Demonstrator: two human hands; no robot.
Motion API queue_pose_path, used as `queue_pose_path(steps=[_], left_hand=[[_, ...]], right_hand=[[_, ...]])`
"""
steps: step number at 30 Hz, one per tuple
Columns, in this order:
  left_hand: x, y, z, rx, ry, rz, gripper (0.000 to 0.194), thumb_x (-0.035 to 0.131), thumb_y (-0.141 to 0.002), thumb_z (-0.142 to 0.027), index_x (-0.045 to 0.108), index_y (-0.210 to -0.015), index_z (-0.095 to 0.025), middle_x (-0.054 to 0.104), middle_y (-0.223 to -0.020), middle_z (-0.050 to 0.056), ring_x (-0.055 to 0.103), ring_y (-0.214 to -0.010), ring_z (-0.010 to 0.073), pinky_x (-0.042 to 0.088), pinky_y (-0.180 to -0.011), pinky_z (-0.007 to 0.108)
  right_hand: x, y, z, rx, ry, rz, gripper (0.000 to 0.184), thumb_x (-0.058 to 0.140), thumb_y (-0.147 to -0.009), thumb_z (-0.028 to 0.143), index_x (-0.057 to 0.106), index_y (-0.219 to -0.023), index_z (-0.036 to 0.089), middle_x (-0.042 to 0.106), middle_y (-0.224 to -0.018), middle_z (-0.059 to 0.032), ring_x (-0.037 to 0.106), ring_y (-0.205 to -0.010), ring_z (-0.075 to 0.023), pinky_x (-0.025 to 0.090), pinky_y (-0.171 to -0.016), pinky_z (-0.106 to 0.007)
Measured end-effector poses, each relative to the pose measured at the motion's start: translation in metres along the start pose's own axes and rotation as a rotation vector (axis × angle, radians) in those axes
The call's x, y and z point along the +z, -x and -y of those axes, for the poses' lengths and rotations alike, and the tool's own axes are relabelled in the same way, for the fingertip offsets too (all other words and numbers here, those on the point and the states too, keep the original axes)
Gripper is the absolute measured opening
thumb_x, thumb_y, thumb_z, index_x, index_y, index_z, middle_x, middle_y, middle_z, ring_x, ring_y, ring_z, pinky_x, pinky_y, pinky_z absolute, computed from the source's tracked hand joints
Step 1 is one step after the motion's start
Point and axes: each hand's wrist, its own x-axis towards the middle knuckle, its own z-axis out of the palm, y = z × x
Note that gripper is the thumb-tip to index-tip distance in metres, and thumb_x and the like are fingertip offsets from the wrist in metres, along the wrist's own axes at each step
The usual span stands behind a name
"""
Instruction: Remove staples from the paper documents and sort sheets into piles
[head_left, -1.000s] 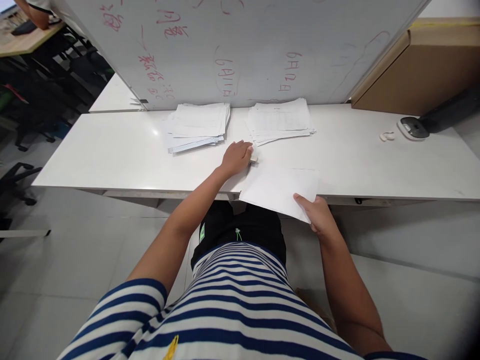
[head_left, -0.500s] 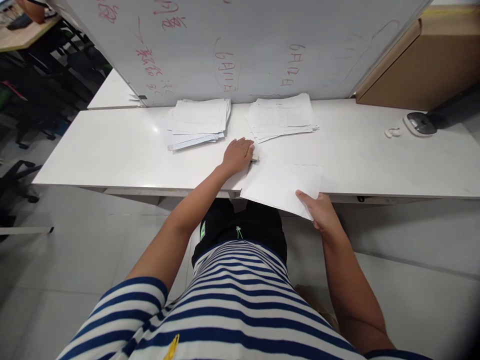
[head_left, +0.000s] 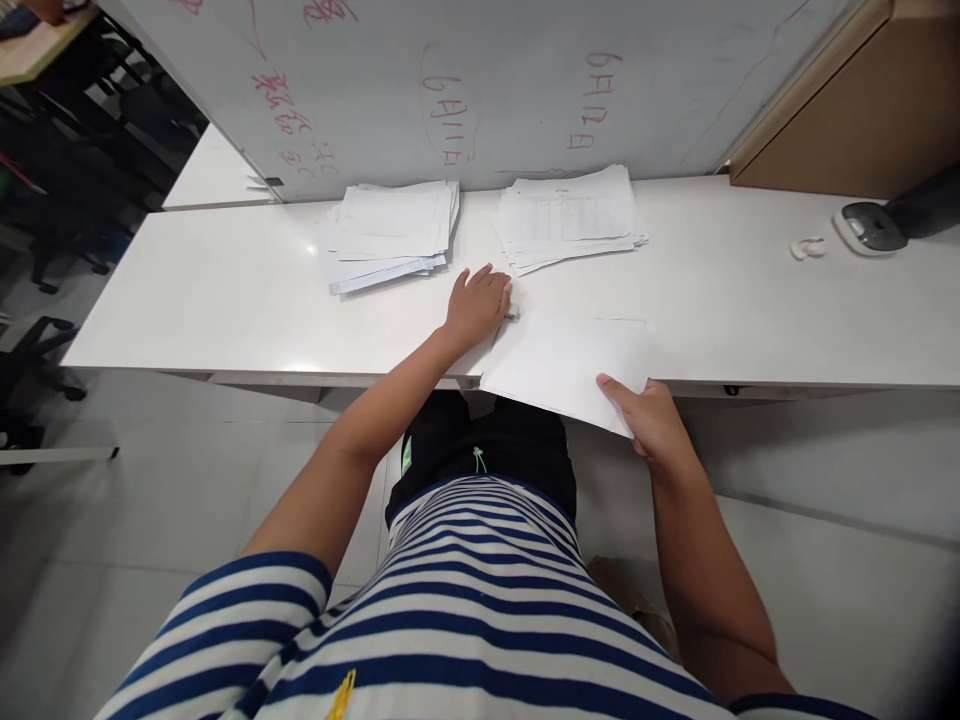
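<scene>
View lower, paper (head_left: 559, 370) in right grip (head_left: 652, 418)

There are two paper piles (head_left: 397, 220) (head_left: 570, 212) and some held paper (head_left: 559, 362); I can't count the sheets. There is one mostly hidden thing (head_left: 514, 313), one big board (head_left: 517, 110), one brown box (head_left: 844, 115), one small white thing (head_left: 808, 249) and one black-and-white thing (head_left: 872, 228).

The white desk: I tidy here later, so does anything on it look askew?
Mildly: the left paper stack and right paper stack are uneven, lower sheets sticking out toward the front edge of the white desk. The loose paper overhangs that edge, but the right hand holds it. No spill shows.
</scene>
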Motion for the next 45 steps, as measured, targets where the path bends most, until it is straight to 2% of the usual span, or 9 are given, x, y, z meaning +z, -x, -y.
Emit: queue_pose_path(steps=[4, 11, 19, 22, 25, 28, 31, 38, 45], left_hand=[[0.003, -0.002, 0.000, -0.003, 0.018, 0.007, 0.047, 0.018, -0.102, -0.033, 0.053, -0.131, -0.020, 0.055, -0.140, 0.007, 0.028, -0.145, 0.0240, 0.008, -0.121, 0.047], [0.002, -0.001, 0.002, -0.007, -0.040, 0.016, 0.051, 0.013, -0.103, -0.034, 0.053, -0.132, -0.022, 0.055, -0.141, 0.003, 0.028, -0.145, 0.0203, 0.013, -0.121, 0.042], [-0.003, -0.001, -0.002, -0.082, 0.007, -0.022, 0.051, 0.015, -0.102, -0.033, 0.057, -0.128, -0.020, 0.059, -0.137, 0.003, 0.034, -0.142, 0.0207, 0.021, -0.118, 0.041], [-0.002, -0.002, -0.001, -0.094, 0.032, -0.021, 0.051, 0.015, -0.102, -0.034, 0.059, -0.125, -0.020, 0.061, -0.134, 0.004, 0.035, -0.142, 0.0214, 0.024, -0.117, 0.042], [-0.002, -0.003, 0.000, -0.098, 0.037, -0.030, 0.050, 0.016, -0.102, -0.034, 0.059, -0.124, -0.020, 0.062, -0.133, 0.005, 0.036, -0.141, 0.0226, 0.027, -0.115, 0.042], [-0.002, -0.003, -0.001, -0.085, 0.031, -0.036, 0.048, 0.018, -0.102, -0.032, 0.060, -0.122, -0.019, 0.062, -0.133, 0.006, 0.037, -0.140, 0.0238, 0.029, -0.114, 0.043], [0.000, -0.003, 0.000, -0.086, 0.033, -0.045, 0.046, 0.021, -0.101, -0.031, 0.060, -0.122, -0.018, 0.063, -0.131, 0.007, 0.039, -0.139, 0.0252, 0.030, -0.113, 0.044], [0.006, -0.007, 0.005, -0.085, 0.052, -0.060, 0.042, 0.024, -0.101, -0.032, 0.062, -0.117, -0.022, 0.064, -0.129, 0.006, 0.039, -0.140, 0.0254, 0.030, -0.114, 0.044], [0.003, -0.006, 0.002, -0.097, 0.020, -0.055, 0.045, 0.022, -0.101, -0.032, 0.061, -0.120, -0.019, 0.064, -0.129, 0.007, 0.040, -0.139, 0.0254, 0.030, -0.113, 0.043]], right_hand=[[0.000, 0.003, 0.005, 0.119, 0.018, 0.004, 0.031, 0.078, -0.068, 0.041, 0.073, -0.090, 0.020, 0.075, -0.098, -0.0115, 0.071, -0.091, -0.0327, 0.059, -0.081, -0.043], [0.000, 0.003, 0.006, 0.116, 0.074, 0.039, 0.030, 0.076, -0.071, 0.041, 0.069, -0.090, 0.019, 0.075, -0.094, -0.0100, 0.071, -0.091, -0.0292, 0.060, -0.076, -0.036], [0.001, 0.001, -0.004, 0.091, 0.088, 0.011, 0.031, 0.076, -0.070, 0.042, 0.070, -0.090, 0.019, 0.075, -0.098, -0.0109, 0.071, -0.094, -0.0311, 0.060, -0.082, -0.040], [-0.009, -0.001, -0.009, 0.092, 0.118, -0.003, 0.034, 0.077, -0.070, 0.044, 0.072, -0.093, 0.020, 0.075, -0.101, -0.0104, 0.071, -0.095, -0.0319, 0.059, -0.084, -0.042], [-0.029, -0.001, -0.010, 0.084, 0.175, 0.031, 0.034, 0.079, -0.067, 0.047, 0.074, -0.088, 0.020, 0.076, -0.092, -0.0100, 0.072, -0.087, -0.0335, 0.061, -0.071, -0.043], [-0.049, 0.004, -0.006, 0.017, 0.174, 0.090, 0.035, 0.080, -0.067, 0.048, 0.076, -0.088, 0.021, 0.076, -0.089, -0.0083, 0.073, -0.081, -0.0316, 0.060, -0.059, -0.037], [-0.058, 0.014, 0.004, -0.040, 0.138, 0.075, 0.039, 0.081, -0.067, 0.047, 0.075, -0.095, 0.021, 0.076, -0.093, -0.0059, 0.072, -0.083, -0.0280, 0.060, -0.059, -0.033], [-0.046, 0.029, 0.025, -0.043, 0.098, 0.088, 0.041, 0.082, -0.067, 0.048, 0.074, -0.096, 0.019, 0.075, -0.099, -0.0064, 0.071, -0.089, -0.0263, 0.060, -0.067, -0.032], [-0.037, 0.024, 0.021, 0.010, 0.113, 0.125, 0.043, 0.082, -0.066, 0.050, 0.074, -0.095, 0.020, 0.075, -0.098, -0.0072, 0.071, -0.087, -0.0269, 0.059, -0.065, -0.032]])
